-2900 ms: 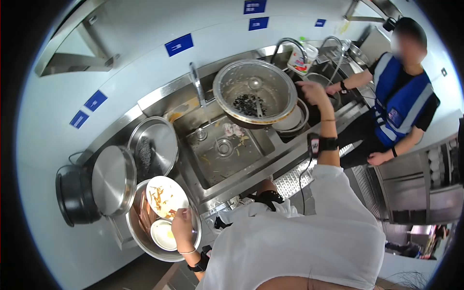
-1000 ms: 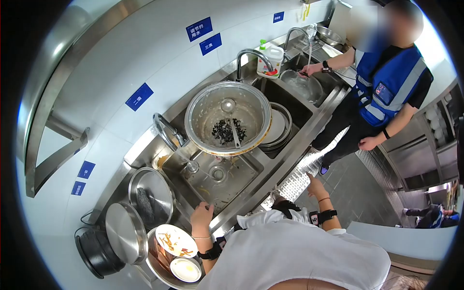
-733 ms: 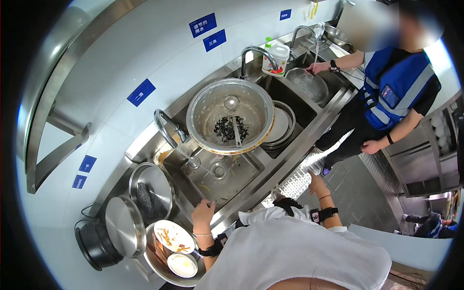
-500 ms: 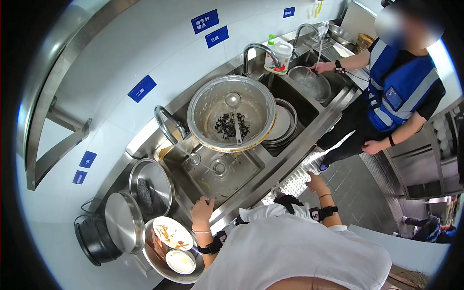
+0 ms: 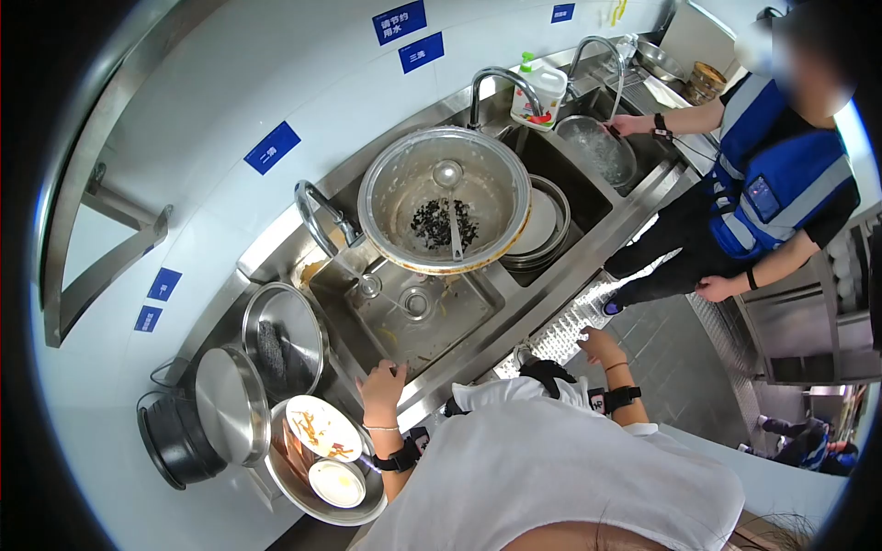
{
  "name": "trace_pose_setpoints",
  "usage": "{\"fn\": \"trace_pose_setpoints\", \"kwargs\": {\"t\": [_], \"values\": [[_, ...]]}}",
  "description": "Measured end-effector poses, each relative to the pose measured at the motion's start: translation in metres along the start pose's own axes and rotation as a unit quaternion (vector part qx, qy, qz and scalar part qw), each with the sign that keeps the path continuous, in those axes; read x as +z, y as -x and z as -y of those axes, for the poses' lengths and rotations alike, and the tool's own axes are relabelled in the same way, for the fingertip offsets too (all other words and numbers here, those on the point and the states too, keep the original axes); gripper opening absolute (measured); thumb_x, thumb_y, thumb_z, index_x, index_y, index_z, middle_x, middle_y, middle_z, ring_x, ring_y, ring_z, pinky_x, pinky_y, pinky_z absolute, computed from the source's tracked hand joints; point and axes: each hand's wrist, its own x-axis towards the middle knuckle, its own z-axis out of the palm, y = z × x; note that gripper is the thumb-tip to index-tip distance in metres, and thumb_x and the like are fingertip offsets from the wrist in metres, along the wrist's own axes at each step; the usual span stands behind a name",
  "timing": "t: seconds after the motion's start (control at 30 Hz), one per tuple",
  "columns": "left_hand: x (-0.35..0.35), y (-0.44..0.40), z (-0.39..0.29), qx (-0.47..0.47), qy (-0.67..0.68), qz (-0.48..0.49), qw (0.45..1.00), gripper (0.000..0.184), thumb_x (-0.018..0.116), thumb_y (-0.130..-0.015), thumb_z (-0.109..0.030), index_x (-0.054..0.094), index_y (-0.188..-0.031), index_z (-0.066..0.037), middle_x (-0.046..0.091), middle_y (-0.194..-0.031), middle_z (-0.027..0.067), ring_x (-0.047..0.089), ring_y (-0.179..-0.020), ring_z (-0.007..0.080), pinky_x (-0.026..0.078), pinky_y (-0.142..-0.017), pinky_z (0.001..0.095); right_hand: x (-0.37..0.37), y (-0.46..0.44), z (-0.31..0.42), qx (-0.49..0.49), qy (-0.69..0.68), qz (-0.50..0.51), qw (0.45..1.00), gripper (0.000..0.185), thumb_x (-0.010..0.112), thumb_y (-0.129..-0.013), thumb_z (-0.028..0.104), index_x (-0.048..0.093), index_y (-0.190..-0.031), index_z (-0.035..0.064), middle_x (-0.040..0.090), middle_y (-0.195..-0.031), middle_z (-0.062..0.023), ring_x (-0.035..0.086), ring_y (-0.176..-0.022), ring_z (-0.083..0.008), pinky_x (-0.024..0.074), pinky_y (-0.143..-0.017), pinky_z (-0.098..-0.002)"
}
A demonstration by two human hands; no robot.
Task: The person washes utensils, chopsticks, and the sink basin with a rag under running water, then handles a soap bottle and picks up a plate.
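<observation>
My left hand (image 5: 381, 389) rests at the front rim of the steel sink (image 5: 447, 354), its fingers loosely bent and apart, holding nothing. Over the floor at my side hangs my right hand (image 5: 601, 348), empty, with relaxed, slightly spread fingers. A big steel pot (image 5: 384, 188) sits across the sink divider; dark scraps (image 5: 430, 223) and a ladle (image 5: 448, 176) lie inside it. To the left of my left hand, a steel basin (image 5: 284, 497) holds a food-stained white plate (image 5: 323, 430) and a white bowl (image 5: 337, 483).
A co-worker (image 5: 772, 184) in a blue vest holds a basin (image 5: 627, 161) under running water. Stacked bowls (image 5: 558, 225) sit in the middle sink. Further left are a steel pan (image 5: 303, 331), another pan (image 5: 225, 404) and a black pot (image 5: 175, 445). A detergent jug (image 5: 540, 95) stands behind.
The view has shifted slightly, so the sinks and pots appear a little displaced. Both my hands keep nearly the same places and stay empty.
</observation>
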Motion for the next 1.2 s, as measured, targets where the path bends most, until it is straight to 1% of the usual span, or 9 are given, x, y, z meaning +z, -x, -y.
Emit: {"fn": "trace_pose_setpoints", "kwargs": {"t": [0.23,0.27,0.37,0.4,0.63,0.8,0.97,1.1,1.2], "values": [[0.017,0.011,0.02,-0.002,0.031,-0.047,0.998,0.036,0.053,-0.084,-0.046,0.063,-0.098,-0.014,0.069,-0.086,0.0071,0.063,-0.094,0.0279,0.023,-0.103,0.0567,0.006,-0.004,0.043,-0.042,-0.021,0.111,0.993,0.041,0.057,-0.083,0.026,0.055,-0.115,0.0001,0.066,-0.078,-0.0159,0.065,-0.055,-0.0224,0.054,-0.05,-0.0328],[0.006,0.019,0.015,0.009,0.053,-0.012,0.998,0.038,0.055,-0.083,-0.042,0.061,-0.102,-0.01,0.063,-0.102,0.0171,0.059,-0.099,0.0335,0.032,-0.099,0.0538,0.008,-0.01,0.051,-0.04,-0.029,0.155,0.987,0.04,0.057,-0.084,0.027,0.055,-0.115,0.0011,0.065,-0.076,-0.014,0.065,-0.056,-0.0213,0.0544,-0.05,-0.0325],[0.033,0.023,0.036,0.048,0.126,-0.091,0.987,0.04,0.058,-0.082,-0.04,0.06,-0.107,-0.009,0.055,-0.115,0.0244,0.053,-0.107,0.0392,0.039,-0.095,0.0477,0.013,-0.004,0.1,-0.087,-0.054,0.234,0.967,0.034,0.056,-0.086,0.028,0.057,-0.108,0.0013,0.066,-0.077,-0.0118,0.066,-0.063,-0.0192,0.0546,-0.052,-0.0314],[0.027,0.029,0.031,0.01,0.088,-0.062,0.994,0.045,0.058,-0.083,-0.039,0.056,-0.115,-0.008,0.045,-0.125,0.0277,0.046,-0.116,0.0414,0.042,-0.094,0.0442,0.014,0.0,0.123,-0.114,-0.064,0.251,0.959,0.032,0.055,-0.087,0.028,0.059,-0.104,0.0009,0.066,-0.079,-0.0117,0.066,-0.066,-0.0187,0.0545,-0.054,-0.031],[0.047,0.034,0.046,0.015,0.123,-0.006,0.992,0.053,0.059,-0.082,-0.039,0.05,-0.123,-0.006,0.041,-0.129,0.0295,0.046,-0.115,0.0434,0.04,-0.096,0.0442,0.064,-0.022,0.207,-0.22,-0.182,0.218,0.933,0.027,0.049,-0.091,0.023,0.056,-0.111,0.0053,0.065,-0.089,-0.0112,0.064,-0.075,-0.017,0.0533,-0.06,-0.0293],[0.046,0.028,0.044,0.122,0.166,-0.053,0.977,0.046,0.058,-0.083,-0.036,0.053,-0.114,-0.004,0.058,-0.107,0.0208,0.057,-0.097,0.0389,0.046,-0.084,0.0439,0.076,-0.046,0.222,-0.161,-0.273,0.175,0.932,0.03,0.051,-0.09,0.02,0.055,-0.116,0.0076,0.063,-0.099,-0.0111,0.063,-0.082,-0.0166,0.0521,-0.068,-0.0309],[0.065,0.027,0.052,0.101,0.096,-0.047,0.989,0.041,0.062,-0.077,-0.035,0.058,-0.103,-0.003,0.061,-0.088,0.0161,0.062,-0.082,0.0351,0.047,-0.077,0.0432,0.134,-0.081,0.23,-0.261,-0.025,0.195,0.945,0.041,0.055,-0.086,0.026,0.05,-0.123,0.0075,0.062,-0.105,-0.013,0.06,-0.096,-0.0236,0.0506,-0.078,-0.0363],[0.064,0.033,0.047,0.081,0.098,-0.073,0.989,0.038,0.061,-0.078,-0.036,0.059,-0.097,-0.003,0.061,-0.086,0.016,0.062,-0.079,0.0343,0.047,-0.074,0.0432,0.159,-0.091,0.263,-0.398,0.145,0.2,0.884,0.055,0.06,-0.083,0.031,0.043,-0.129,0.0062,0.058,-0.113,-0.0152,0.057,-0.102,-0.0278,0.0464,-0.086,-0.0376],[0.07,0.044,0.043,0.054,0.133,-0.06,0.988,0.035,0.062,-0.079,-0.034,0.059,-0.095,-0.003,0.061,-0.084,0.0153,0.062,-0.079,0.0335,0.047,-0.073,0.0432,0.164,-0.073,0.313,-0.208,-0.057,0.281,0.935,0.054,0.06,-0.084,0.025,0.042,-0.132,0.0086,0.052,-0.124,-0.0126,0.053,-0.111,-0.0237,0.0445,-0.09,-0.0388]]}}
